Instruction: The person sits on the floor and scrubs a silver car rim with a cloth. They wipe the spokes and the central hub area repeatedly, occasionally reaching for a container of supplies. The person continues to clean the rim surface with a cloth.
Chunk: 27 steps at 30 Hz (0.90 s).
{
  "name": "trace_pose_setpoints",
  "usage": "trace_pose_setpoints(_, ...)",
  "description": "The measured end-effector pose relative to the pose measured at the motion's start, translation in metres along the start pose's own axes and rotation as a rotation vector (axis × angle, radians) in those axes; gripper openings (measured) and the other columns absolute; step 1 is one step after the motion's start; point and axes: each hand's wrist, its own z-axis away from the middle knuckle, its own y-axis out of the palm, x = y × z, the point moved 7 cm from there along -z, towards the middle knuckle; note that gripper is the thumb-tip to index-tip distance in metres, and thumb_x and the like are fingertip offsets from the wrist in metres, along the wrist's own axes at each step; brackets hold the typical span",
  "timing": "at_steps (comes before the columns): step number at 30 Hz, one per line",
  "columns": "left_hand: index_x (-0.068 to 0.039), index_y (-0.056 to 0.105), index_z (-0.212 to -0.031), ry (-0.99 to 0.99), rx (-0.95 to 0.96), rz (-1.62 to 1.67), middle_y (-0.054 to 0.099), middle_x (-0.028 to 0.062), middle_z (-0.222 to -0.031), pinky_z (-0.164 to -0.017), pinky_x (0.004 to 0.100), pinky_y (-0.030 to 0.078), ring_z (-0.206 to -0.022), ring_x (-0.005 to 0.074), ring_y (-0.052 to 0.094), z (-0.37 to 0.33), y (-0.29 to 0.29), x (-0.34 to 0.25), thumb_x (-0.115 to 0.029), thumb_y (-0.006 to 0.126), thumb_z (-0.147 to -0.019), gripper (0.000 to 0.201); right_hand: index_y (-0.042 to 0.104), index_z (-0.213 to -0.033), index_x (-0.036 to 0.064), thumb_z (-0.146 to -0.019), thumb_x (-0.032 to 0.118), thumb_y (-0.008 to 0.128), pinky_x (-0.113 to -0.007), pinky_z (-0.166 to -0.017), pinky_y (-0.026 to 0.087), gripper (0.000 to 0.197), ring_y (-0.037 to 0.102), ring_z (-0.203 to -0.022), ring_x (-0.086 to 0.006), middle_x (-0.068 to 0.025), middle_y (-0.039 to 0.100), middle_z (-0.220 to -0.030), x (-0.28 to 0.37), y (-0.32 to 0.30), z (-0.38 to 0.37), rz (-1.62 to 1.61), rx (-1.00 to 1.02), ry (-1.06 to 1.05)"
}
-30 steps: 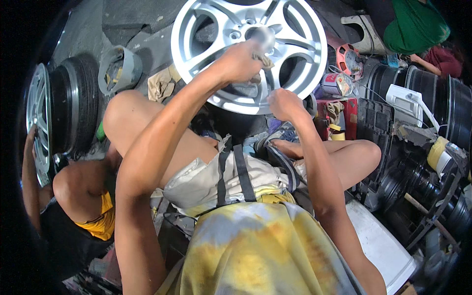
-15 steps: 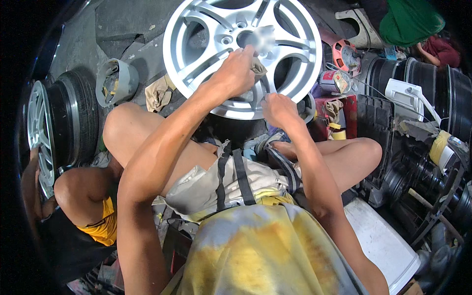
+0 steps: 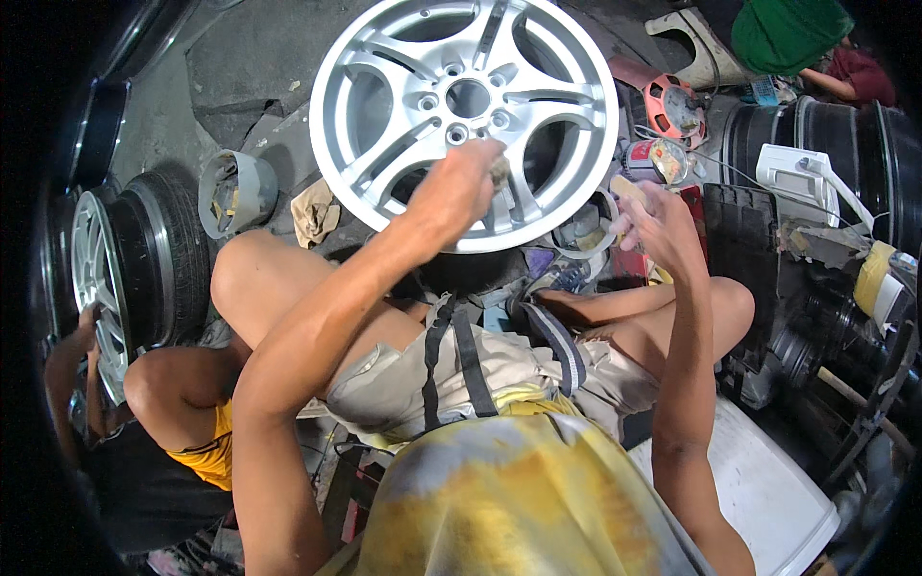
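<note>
A silver alloy wheel (image 3: 567, 206) lies face up in front of me, with split spokes and an open centre hole. My left hand (image 3: 455, 197) is over its near spokes, slightly smeared by motion. Its fingers are closed on a small crumpled grey-brown piece (image 3: 499, 173), cloth or sandpaper, I cannot tell which. Off the wheel's right edge, my right hand (image 3: 665, 228) is raised with bent fingers. It pinches a small tan piece (image 3: 629, 190) whose kind is unclear. Below that hand's fingertips shows the pale round rim of a container (image 3: 607, 230).
Left of the wheel stand a grey bucket (image 3: 240, 197) and a crumpled tan paper or cloth (image 3: 314, 213). A co-worker's hand (image 3: 88, 326) touches another wheel (image 3: 91, 250) at far left. Rightward are a tin can (image 3: 658, 160), an orange-and-black device (image 3: 675, 115) and black rims (image 3: 845, 144).
My right hand has left the wheel's near edge and moved right, now with the tan piece. My left hand is slightly nearer me. A blurred pale patch beside the hub is gone.
</note>
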Motion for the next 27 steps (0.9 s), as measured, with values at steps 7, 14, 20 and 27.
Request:
trace_pose_setpoints(7, 0.005, 0.056, -0.106, 0.267, 0.114, -0.504, 0.061, 0.0243, -0.093, -0.085, 0.0454, 0.048, -0.088, 0.0414, 0.055, 0.051, 0.082, -0.040, 0.003, 0.057, -0.080, 0.027, 0.065, -0.112, -0.0026, -0.099, 0.020, 0.059, -0.031, -0.058, 0.052, 0.026, 0.067, -0.056, -0.0158, -0.0105, 0.074, -0.076, -0.016, 0.012, 0.016, 0.017, -0.020, -0.042)
trace_pose_setpoints(14, 0.002, 0.059, -0.096, -0.024, 0.266, -0.244, 0.069, 0.0207, -0.090, -0.082, 0.0449, 0.052, -0.092, 0.0389, 0.063, 0.024, 0.077, -0.016, -0.001, 0.060, -0.079, 0.017, 0.066, -0.116, 0.0000, -0.100, 0.020, 0.057, -0.031, -0.058, 0.052, 0.027, 0.068, -0.058, -0.0166, -0.0113, 0.073, -0.074, -0.010, 0.013, 0.011, -0.085, -0.011, -0.089)
trace_pose_setpoints(20, 0.004, 0.063, -0.103, -0.036, 0.331, 0.029, 0.066, 0.0196, -0.092, -0.079, 0.0396, 0.052, -0.084, 0.0297, 0.066, 0.018, -0.014, -0.024, -0.001, 0.059, -0.088, 0.016, 0.070, -0.108, 0.0003, -0.098, 0.017, 0.059, -0.034, -0.063, 0.052, 0.023, 0.068, -0.064, -0.0199, -0.0113, 0.072, -0.077, -0.010, -0.001, 0.015, -0.077, -0.136, -0.112)
trace_pose_setpoints(27, -0.004, 0.058, -0.119, 0.444, 0.339, -0.835, 0.056, 0.0115, -0.119, -0.095, 0.0407, 0.045, -0.113, 0.0292, 0.053, 0.025, 0.046, -0.029, -0.006, 0.065, -0.080, 0.040, 0.070, -0.111, -0.0028, -0.097, 0.012, 0.063, -0.032, -0.065, 0.049, 0.022, 0.063, -0.070, -0.0189, -0.0100, 0.065, -0.083, -0.008, -0.008, 0.011, -0.058, -0.249, -0.286)
